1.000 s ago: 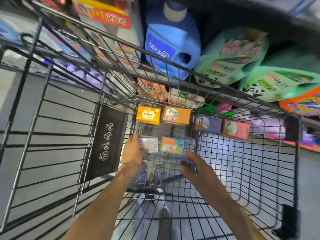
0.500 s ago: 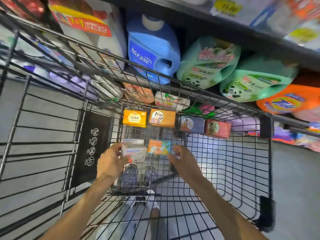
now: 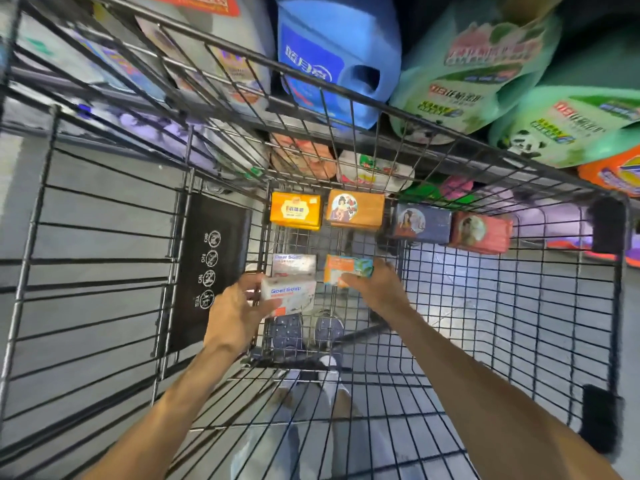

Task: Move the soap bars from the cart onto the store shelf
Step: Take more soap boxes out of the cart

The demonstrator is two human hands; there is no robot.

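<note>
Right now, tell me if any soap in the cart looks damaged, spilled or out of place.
Nothing stands out. The four boxes at the far end sit in a neat row, undamaged. The left hand grips a white goat soap box; the right hand is on an orange and teal box. No spills.

Left hand (image 3: 239, 315) gripping white soap box (image 3: 287, 295) inside cart (image 3: 498, 341); right hand (image 3: 379, 287) touching orange-teal soap box (image 3: 348, 268) just beside it.
</note>
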